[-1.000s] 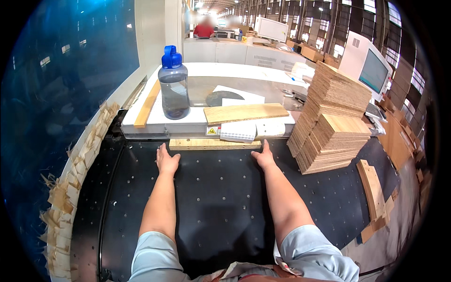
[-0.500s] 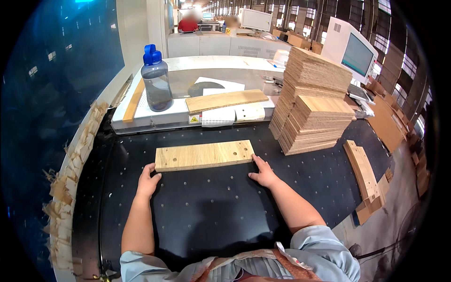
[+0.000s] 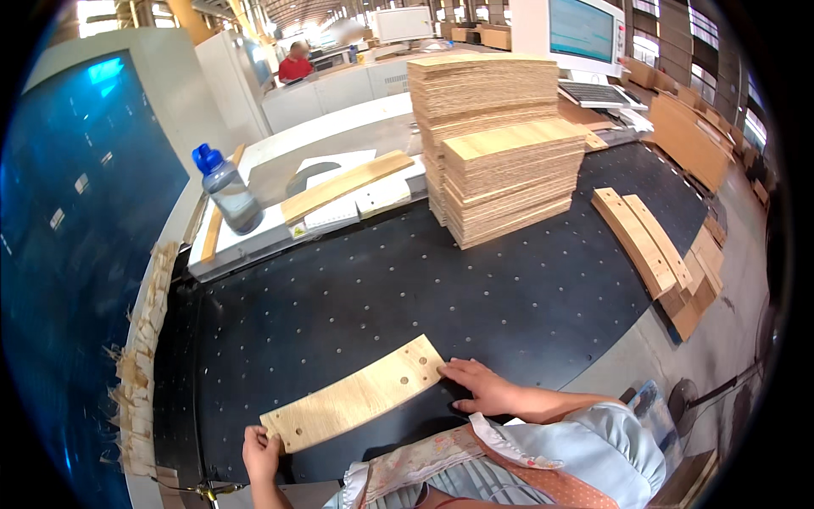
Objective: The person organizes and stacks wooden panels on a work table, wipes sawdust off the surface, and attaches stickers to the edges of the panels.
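Observation:
A light wooden board [image 3: 352,394] with drilled holes near its ends lies across the near part of a black table, its right end angled away from me. My left hand [image 3: 261,454] grips the board's left end, thumb at the near corner and fingers curled at the end. At the opposite end, my right hand [image 3: 487,390] holds the board with its fingertips against the edge and its thumb lower down. Between the two hands the board's top face shows fully; its underside is hidden.
Tall stacks of wooden boards [image 3: 513,174] stand beyond my right hand. Drilled boards [image 3: 636,242] lie at the table's right edge. A blue-capped bottle [image 3: 229,191] and a loose strip [image 3: 343,187] rest on the white machine ledge. A computer monitor [image 3: 581,32] stands behind.
Both hands have brought the board closer to my body, and it now slants up to the right. My view has turned toward the right, showing more of the stacks and side boards.

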Demonstrator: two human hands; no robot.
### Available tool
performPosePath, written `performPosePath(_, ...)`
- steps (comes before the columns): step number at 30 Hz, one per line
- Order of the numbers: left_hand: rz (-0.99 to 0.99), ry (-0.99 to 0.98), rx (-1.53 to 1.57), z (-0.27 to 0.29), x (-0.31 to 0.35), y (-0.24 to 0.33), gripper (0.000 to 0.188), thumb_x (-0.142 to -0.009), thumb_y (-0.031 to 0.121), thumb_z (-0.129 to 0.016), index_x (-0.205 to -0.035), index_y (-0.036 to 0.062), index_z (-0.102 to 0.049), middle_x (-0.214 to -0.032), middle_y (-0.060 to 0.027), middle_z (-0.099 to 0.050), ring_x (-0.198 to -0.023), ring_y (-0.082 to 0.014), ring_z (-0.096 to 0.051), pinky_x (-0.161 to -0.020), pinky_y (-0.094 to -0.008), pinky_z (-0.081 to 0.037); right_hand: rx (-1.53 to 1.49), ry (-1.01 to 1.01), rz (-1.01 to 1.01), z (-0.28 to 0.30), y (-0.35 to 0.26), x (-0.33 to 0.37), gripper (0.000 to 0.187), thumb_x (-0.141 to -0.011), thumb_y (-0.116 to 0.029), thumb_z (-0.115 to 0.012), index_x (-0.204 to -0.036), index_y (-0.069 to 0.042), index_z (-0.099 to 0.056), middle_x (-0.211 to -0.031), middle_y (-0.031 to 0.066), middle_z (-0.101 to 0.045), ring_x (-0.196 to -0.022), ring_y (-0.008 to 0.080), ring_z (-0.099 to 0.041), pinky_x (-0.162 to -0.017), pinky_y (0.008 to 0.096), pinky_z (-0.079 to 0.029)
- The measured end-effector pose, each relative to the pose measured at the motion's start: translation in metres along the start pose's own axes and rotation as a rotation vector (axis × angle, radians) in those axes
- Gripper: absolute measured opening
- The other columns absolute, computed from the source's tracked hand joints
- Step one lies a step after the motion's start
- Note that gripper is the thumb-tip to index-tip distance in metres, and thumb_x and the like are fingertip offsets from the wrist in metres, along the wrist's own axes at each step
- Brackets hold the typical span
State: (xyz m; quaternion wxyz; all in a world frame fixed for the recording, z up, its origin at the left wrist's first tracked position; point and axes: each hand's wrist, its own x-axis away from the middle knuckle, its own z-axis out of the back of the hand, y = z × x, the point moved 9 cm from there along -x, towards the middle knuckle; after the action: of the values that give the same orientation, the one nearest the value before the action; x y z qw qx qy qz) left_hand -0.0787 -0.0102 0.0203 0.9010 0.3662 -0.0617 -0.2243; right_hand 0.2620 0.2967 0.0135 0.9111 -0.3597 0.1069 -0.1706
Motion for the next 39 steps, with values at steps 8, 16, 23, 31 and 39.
performPosePath(8,-0.534,-0.091,-0.347,-0.014,0.006,0.187,0.055,-0.065,0.020,-0.077,-0.113,0.0038,-0.056,-0.112,-0.0167,-0.060,-0.106,-0.0353,-0.054,-0.091,-0.0414,-0.044,-0.065,0.417,-0.066,0.165,0.056,-0.006,0.066,-0.076,-0.021,-0.072,-0.132,-0.001,-0.044,-0.136,0.0206,-0.044,-0.127,0.0353,-0.042,-0.105,0.0397,-0.036)
performPosePath(16,-0.598,-0.673,0.517,-0.172,-0.060,0.386,0.055,-0.083,0.008,-0.065,-0.132,0.0007,-0.044,-0.134,-0.0158,-0.047,-0.126,-0.0260,-0.044,-0.101,-0.0368,-0.039,-0.221,1.495,-0.223,0.436,0.262,0.032,0.055,-0.074,-0.007,-0.064,-0.126,0.001,-0.047,-0.126,0.0198,-0.054,-0.120,0.0294,-0.050,-0.101,0.0351,-0.038)
performPosePath(23,-0.384,-0.689,0.667,-0.272,-0.093,0.518,0.055,-0.090,0.022,-0.058,-0.137,0.0033,-0.038,-0.135,-0.0111,-0.047,-0.121,-0.0203,-0.045,-0.090,-0.0355,-0.042,-0.114,1.440,-0.412,0.511,0.309,0.023,0.074,-0.070,-0.010,-0.063,-0.138,-0.001,-0.036,-0.132,0.0232,-0.049,-0.124,0.0321,-0.047,-0.102,0.0325,-0.037)
performPosePath(31,-0.238,-0.712,0.855,-0.305,-0.105,0.546,0.040,-0.093,0.026,-0.051,-0.128,0.0068,-0.049,-0.114,-0.0017,-0.058,-0.102,-0.0140,-0.052,-0.086,-0.0346,-0.042,0.071,1.265,-0.411,0.514,0.273,0.017,0.055,-0.069,-0.003,-0.058,-0.124,-0.003,-0.053,-0.123,0.0202,-0.057,-0.116,0.0326,-0.053,-0.097,0.0353,-0.042)
performPosePath(39,-0.163,-0.615,0.916,-0.285,-0.137,0.520,0.013,-0.092,0.020,-0.053,-0.097,0.0086,-0.054,-0.093,-0.0028,-0.059,-0.085,-0.0161,-0.057,-0.078,-0.0371,-0.048,0.406,1.197,-0.421,0.488,0.224,-0.004,0.047,-0.069,-0.005,-0.061,-0.116,-0.006,-0.059,-0.108,0.0174,-0.062,-0.109,0.0335,-0.053,-0.095,0.0393,-0.042)
